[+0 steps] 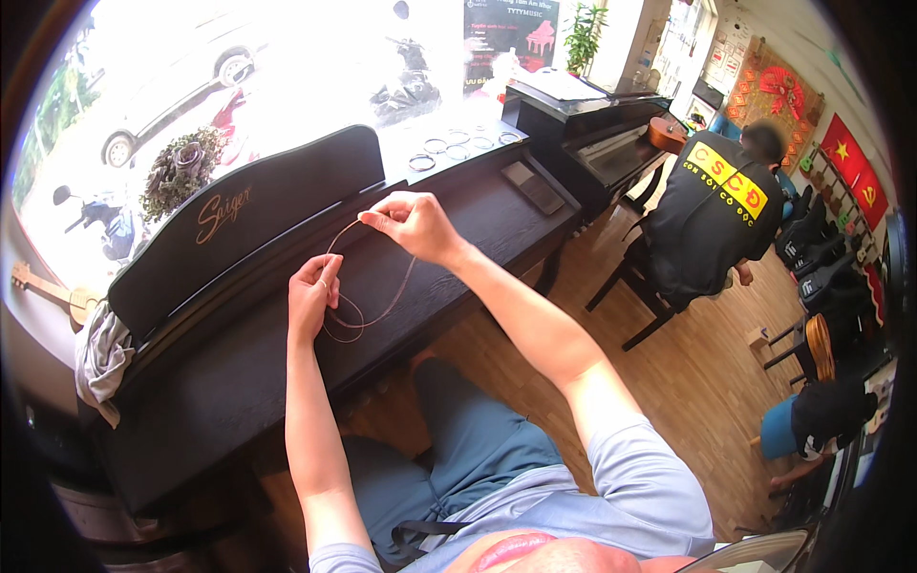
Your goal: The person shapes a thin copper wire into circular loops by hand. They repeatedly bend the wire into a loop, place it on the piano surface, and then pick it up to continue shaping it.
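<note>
Head view, looking down: we sit at a closed dark piano [239, 382], our knees just below its front edge. Our left hand [313, 296] is raised over the lid, fingers curled, pinching a thin wire [377, 310] between thumb and fingertips. Our right hand [413, 224] hangs higher and farther back over the piano, thumb and forefinger pressed together on the other part of the same wire. Between the two hands the wire arcs up to the right pinch, then sags in a loose loop just below and right of the left hand, above the lid; we cannot tell whether the loop touches the wood. On the piano's top, toward its far right end, several coiled wire rings [457, 145] lie in a row, well apart from our hands. A flat dark remote-like slab [533, 186] lies near them, at the piano's right end. The music stand [239, 215] rises at the back of the piano, left of our hands. A grey cloth [100, 358] hangs off the piano's left end. Behind the piano is a bright window with a potted plant [177, 172] at the sill. Right of the piano another person [712, 210] in a dark shirt sits with their back to us on a stool, facing a second piano [592, 134]. Wooden floor [688, 382] spreads out to the piano's right.
</note>
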`<move>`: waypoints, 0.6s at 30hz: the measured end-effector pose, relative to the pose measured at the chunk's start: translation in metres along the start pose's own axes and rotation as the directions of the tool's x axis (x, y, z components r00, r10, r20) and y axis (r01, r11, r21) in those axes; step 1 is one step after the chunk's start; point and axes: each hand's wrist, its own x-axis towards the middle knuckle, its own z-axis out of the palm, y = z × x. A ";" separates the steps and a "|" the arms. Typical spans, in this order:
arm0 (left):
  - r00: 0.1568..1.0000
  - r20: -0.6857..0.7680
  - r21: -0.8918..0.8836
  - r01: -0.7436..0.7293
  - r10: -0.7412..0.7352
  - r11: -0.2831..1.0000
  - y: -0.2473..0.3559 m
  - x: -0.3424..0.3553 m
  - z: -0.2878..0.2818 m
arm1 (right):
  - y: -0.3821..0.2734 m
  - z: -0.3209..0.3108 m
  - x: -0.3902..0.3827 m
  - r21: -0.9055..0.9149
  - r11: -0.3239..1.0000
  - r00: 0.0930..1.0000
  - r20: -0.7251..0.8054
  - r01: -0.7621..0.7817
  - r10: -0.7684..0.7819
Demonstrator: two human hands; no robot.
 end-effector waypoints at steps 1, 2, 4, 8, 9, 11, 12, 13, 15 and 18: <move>1.000 0.002 0.032 0.016 -0.016 0.999 0.004 -0.003 0.000 | -0.008 -0.011 0.004 -0.101 0.995 0.999 0.034 0.012 -0.009; 0.999 -0.003 0.033 0.032 -0.032 0.999 0.006 -0.005 0.001 | -0.017 -0.023 0.008 -0.200 0.979 0.997 0.069 0.027 -0.014; 1.000 0.019 0.072 0.023 -0.025 0.997 0.007 -0.005 0.004 | -0.029 -0.043 0.013 -0.356 0.931 0.995 0.093 0.074 -0.044; 0.998 0.049 0.132 -0.037 0.031 0.991 0.003 -0.005 -0.002 | -0.045 -0.069 0.016 -0.384 0.918 0.978 0.208 0.099 -0.018; 0.997 0.060 0.124 -0.062 0.055 0.990 0.004 -0.005 0.001 | -0.045 -0.075 0.013 -0.391 0.917 0.979 0.202 0.082 -0.001; 0.999 -0.014 0.082 -0.036 0.037 0.996 0.007 -0.006 0.005 | -0.044 -0.087 0.007 -0.402 0.914 0.981 0.190 0.050 0.030; 0.998 -0.055 0.064 -0.024 0.027 0.998 0.010 -0.008 0.006 | -0.046 -0.093 0.001 -0.367 0.930 0.985 0.166 0.009 0.056; 0.999 -0.035 -0.091 -0.010 0.007 0.996 0.008 -0.005 -0.002 | -0.043 -0.100 -0.004 -0.349 0.937 0.988 0.143 -0.002 0.055; 1.000 0.004 -0.387 0.018 -0.018 0.922 0.001 0.002 -0.025 | -0.023 -0.115 -0.013 -0.305 0.952 0.993 0.105 -0.015 0.050; 1.000 -0.006 -0.622 -0.006 0.003 0.783 0.017 -0.004 -0.028 | -0.014 -0.149 -0.045 -0.327 0.930 0.984 -0.006 -0.171 0.179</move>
